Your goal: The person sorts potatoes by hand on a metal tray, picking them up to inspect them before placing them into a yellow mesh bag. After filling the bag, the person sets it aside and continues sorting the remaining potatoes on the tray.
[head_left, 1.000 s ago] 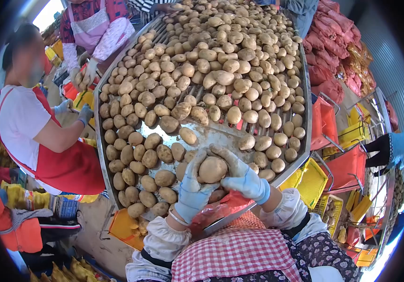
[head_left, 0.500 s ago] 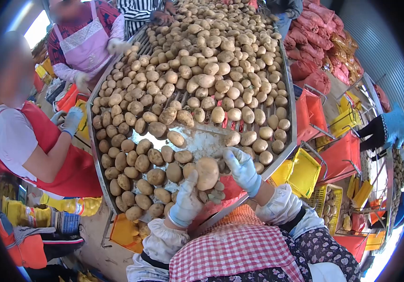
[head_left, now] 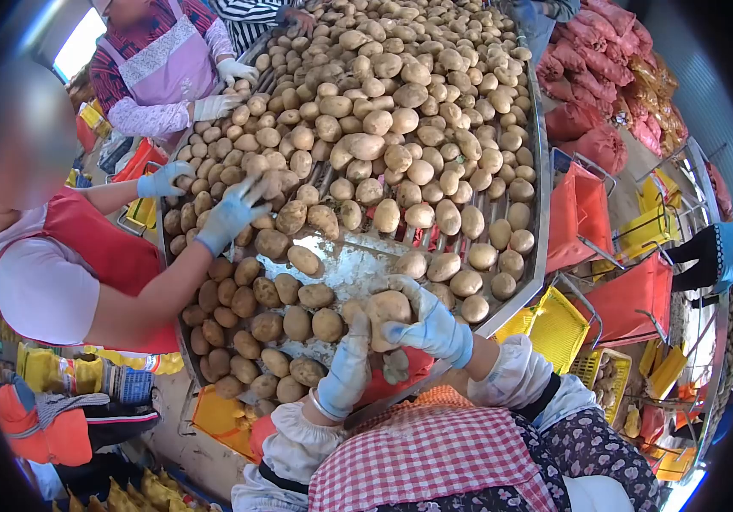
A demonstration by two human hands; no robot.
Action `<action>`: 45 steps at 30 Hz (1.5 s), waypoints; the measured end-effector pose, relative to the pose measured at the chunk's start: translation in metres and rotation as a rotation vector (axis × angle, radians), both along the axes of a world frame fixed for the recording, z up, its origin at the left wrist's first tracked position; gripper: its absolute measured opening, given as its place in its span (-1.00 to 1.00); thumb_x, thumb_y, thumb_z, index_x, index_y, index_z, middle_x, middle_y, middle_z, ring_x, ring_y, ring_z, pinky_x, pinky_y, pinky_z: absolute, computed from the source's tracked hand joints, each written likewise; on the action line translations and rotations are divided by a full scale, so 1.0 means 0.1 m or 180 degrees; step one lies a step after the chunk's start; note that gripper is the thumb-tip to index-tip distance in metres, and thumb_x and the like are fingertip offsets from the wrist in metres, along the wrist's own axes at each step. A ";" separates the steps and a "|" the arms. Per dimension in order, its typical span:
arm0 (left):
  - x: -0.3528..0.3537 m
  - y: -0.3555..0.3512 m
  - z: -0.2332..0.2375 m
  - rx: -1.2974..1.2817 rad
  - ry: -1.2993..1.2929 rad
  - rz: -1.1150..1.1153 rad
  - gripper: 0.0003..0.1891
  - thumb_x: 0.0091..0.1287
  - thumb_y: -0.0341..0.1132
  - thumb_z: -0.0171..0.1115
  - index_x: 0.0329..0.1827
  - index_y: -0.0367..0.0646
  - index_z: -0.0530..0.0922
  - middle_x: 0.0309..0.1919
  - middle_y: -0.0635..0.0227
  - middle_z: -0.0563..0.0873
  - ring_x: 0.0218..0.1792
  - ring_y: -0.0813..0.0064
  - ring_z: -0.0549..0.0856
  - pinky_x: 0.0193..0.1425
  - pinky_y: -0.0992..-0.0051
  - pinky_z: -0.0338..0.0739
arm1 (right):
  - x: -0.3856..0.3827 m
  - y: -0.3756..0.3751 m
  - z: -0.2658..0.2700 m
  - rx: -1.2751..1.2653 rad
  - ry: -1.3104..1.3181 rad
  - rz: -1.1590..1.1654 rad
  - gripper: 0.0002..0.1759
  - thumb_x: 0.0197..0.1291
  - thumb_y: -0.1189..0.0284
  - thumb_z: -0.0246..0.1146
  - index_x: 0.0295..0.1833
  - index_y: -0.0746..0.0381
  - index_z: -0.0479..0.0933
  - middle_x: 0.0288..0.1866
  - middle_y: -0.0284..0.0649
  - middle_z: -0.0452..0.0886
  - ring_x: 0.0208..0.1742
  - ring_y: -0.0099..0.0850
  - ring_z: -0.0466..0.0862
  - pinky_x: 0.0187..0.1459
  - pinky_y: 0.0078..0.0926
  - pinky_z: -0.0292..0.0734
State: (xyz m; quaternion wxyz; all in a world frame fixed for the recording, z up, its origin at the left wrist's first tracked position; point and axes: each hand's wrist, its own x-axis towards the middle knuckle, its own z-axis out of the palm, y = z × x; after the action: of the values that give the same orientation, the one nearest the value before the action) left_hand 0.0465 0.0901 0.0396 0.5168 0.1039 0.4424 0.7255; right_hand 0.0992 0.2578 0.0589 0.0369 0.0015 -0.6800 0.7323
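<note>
A large potato (head_left: 386, 309) is held up over the near end of the sorting table (head_left: 540, 256). My right hand (head_left: 431, 324), in a pale blue glove, grips it from the right and above. My left hand (head_left: 348, 369), also gloved, presses against its lower left side. Several loose potatoes (head_left: 298, 324) lie on the metal just left of my hands. A bare shiny patch of metal (head_left: 354, 264) sits just beyond them.
The long table carries a dense heap of potatoes (head_left: 401, 102). A co-worker's gloved hand (head_left: 230, 215) reaches in from the left. Another person (head_left: 170, 77) stands farther up the left side. Orange bags and yellow crates (head_left: 558, 328) stand on the right; red sacks (head_left: 605, 77) behind.
My right hand has closed back onto the potato, which my left hand alone held up half a second ago. The co-worker's hand has reached onto the table among the potatoes.
</note>
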 end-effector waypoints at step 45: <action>-0.56 -0.65 -0.43 -0.3281 0.5156 -0.0620 -0.18 0.13 0.12 0.29 0.44 -0.05 0.30 0.46 -0.03 0.22 0.44 -0.08 0.22 0.52 0.00 -0.01 | -0.19 0.41 -0.72 0.3961 -0.0355 0.0416 -0.46 0.09 0.10 0.29 0.11 0.21 0.54 0.22 0.00 0.49 0.35 -0.02 0.40 0.30 -0.14 0.35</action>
State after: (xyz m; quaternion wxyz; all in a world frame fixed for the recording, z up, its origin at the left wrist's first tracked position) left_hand -0.0093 0.0255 -0.0039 0.0950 0.3695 0.9185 0.1044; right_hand 0.0802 0.2989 -0.0134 -0.0512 0.0261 -0.9783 0.1991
